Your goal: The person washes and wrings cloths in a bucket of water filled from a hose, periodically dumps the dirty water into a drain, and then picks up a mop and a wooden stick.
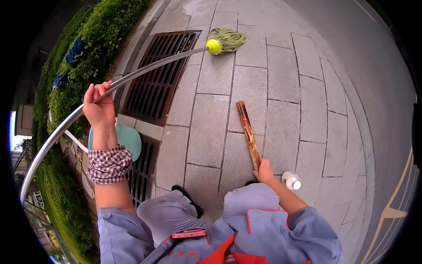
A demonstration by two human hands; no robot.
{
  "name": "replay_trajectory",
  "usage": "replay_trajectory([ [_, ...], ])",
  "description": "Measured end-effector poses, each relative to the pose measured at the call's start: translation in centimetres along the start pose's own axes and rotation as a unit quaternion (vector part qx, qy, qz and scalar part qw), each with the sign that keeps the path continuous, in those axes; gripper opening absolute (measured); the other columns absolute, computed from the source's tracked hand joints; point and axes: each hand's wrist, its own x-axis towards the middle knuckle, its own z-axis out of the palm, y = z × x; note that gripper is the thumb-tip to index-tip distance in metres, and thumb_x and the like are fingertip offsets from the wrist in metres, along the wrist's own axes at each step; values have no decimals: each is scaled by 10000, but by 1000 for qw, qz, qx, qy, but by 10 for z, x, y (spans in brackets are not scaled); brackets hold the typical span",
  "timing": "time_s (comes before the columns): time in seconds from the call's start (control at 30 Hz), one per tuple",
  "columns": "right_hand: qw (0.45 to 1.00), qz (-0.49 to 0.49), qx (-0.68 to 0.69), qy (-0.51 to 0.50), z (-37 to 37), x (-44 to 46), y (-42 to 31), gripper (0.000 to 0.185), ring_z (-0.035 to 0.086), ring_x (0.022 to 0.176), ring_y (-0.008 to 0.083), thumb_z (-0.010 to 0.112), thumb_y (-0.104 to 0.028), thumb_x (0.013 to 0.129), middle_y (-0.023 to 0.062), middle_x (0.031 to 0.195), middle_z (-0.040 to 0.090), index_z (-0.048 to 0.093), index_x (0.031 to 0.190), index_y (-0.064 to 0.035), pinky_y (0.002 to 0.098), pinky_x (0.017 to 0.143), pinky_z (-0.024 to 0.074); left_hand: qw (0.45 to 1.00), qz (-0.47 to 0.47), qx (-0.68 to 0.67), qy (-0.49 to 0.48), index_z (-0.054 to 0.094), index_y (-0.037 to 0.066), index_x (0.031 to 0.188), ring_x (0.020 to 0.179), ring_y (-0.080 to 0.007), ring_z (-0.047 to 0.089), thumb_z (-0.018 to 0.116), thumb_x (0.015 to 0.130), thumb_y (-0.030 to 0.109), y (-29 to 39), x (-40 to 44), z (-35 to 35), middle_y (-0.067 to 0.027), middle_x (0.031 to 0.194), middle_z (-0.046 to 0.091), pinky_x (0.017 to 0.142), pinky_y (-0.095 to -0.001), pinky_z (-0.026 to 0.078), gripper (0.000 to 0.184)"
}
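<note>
My left hand [99, 108], raised at the left, has its fingers curled around the metal handle of a mop [154, 65]. The mop's yellow-green collar [213, 46] and grey-green strands [227, 40] rest on the paving ahead. In my right hand [264, 172] is the lower end of a thick stick [247, 132], mottled brown and yellow like bamboo. It slants up and slightly left over the paving, its far end free. Close by on the right lies a clear plastic bottle [290, 181] with a white cap, apart from the hand.
Two rusty drain grates [160, 79] are set into the grey paving on the left. A teal stool [128, 141] stands partly behind my left forearm. Hedges [94, 42] with blue cloths [74, 50] border the left; a road [373, 48] curves along the right.
</note>
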Motion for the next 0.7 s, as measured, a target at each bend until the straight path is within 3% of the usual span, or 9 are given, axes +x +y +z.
replay_trajectory([
  [0.13, 989, 143, 2, -20, 2, -3, -7, 557, 561, 1026, 401, 733, -265, 737, 245, 1130, 545, 476, 1151, 5, 449, 891, 456, 999, 1, 19, -32, 336, 132, 584, 748, -233, 463, 430, 918, 122, 59, -49, -58, -58, 609, 397, 966, -441, 395, 348],
  [0.27, 979, 164, -25, -118, -6, -25, 2, 453, 563, 997, 410, 687, -263, 774, 241, 1091, 528, 483, 1078, 4, 457, 834, 466, 998, -6, 22, -61, 355, 123, 608, 730, -211, 447, 436, 927, 160, 82, -74, -115, -50, 624, 394, 938, -425, 408, 331],
  [0.37, 988, 144, 6, -54, -1, -29, 7, 418, 582, 961, 403, 681, -266, 774, 243, 1046, 555, 508, 1044, 2, 459, 804, 467, 1000, 14, -10, 15, 469, 82, 706, 801, -231, 499, 454, 946, 227, 77, -80, -123, -66, 703, 476, 973, -436, 394, 281],
  [0.4, 990, 137, 22, -14, -13, -31, -19, 410, 588, 949, 399, 679, -263, 773, 242, 1034, 564, 514, 1037, 3, 458, 794, 468, 988, 56, 13, 144, 556, 37, 866, 927, -261, 549, 470, 956, 291, 64, -82, -104, -94, 834, 566, 1010, -456, 378, 283],
  [0.43, 991, 128, 38, 25, -21, -26, -36, 402, 594, 936, 396, 678, -261, 773, 242, 1021, 573, 520, 1030, 4, 457, 784, 469, 985, 59, -21, 160, 593, 19, 929, 1013, -285, 561, 500, 949, 297, 51, -82, -105, -120, 918, 606, 1034, -478, 365, 295],
  [0.57, 993, 44, 110, 14, -50, 37, -72, 429, 620, 839, 345, 690, -232, 783, 183, 911, 616, 493, 1078, 10, 425, 738, 485, 980, 5, -73, 184, 589, 31, 790, 930, -291, 591, 546, 932, 264, -14, -76, -103, -118, 786, 594, 1033, -494, 374, 276],
  [0.6, 987, 7, 163, 5, -73, 44, -95, 417, 616, 811, 301, 689, -215, 791, 156, 888, 611, 490, 1083, 4, 400, 723, 488, 976, 29, -38, 212, 500, 66, 672, 766, -248, 561, 519, 941, 230, -17, -73, -81, -73, 641, 498, 939, -463, 433, 315],
  [0.67, 960, -64, 271, -13, -111, 47, -136, 394, 608, 757, 212, 688, -182, 805, 102, 842, 600, 482, 1094, -9, 351, 691, 496, 988, 29, 14, 150, 425, 94, 634, 678, -212, 490, 500, 941, 200, -9, -63, -88, -45, 597, 418, 865, -435, 444, 334],
  [0.7, 946, -29, 316, -59, -105, 44, -132, 382, 590, 725, 178, 682, -168, 811, 84, 830, 590, 480, 1096, -14, 326, 665, 493, 992, 28, 39, 118, 387, 107, 615, 634, -194, 454, 490, 941, 185, -5, -57, -89, -31, 575, 378, 827, -421, 450, 351],
])
